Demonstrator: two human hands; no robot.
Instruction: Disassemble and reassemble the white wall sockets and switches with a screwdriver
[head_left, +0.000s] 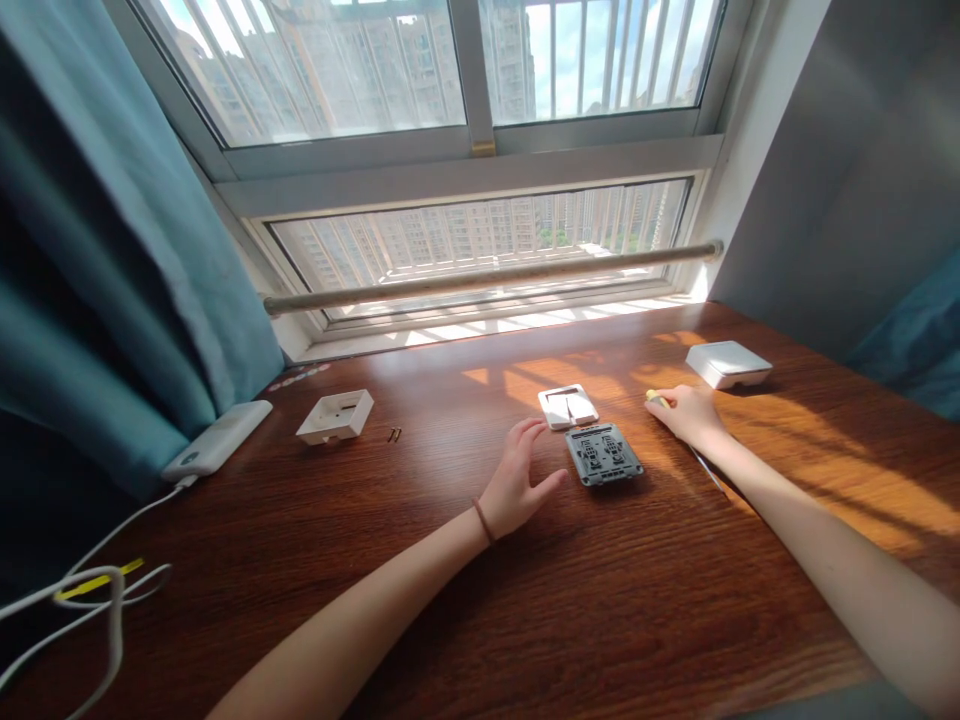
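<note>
My right hand (691,412) is closed around a screwdriver (658,398), whose yellow handle end shows past the fingers and whose thin shaft points back toward me beneath the wrist. My left hand (521,482) is open, thumb and fingers apart, just left of a grey square wall-switch module (604,455) lying on the table. Behind that module, partly against its edge, lies a white switch cover plate (568,407). Two small screws (394,434) rest farther left, beside an open white mounting box (336,417).
A white square box (727,363) sits at the right rear of the wooden table (465,610). At left, a white power bank (217,440) has a white cable (112,610) with a yellow tie. A blue curtain (127,250) and a barred window stand beyond.
</note>
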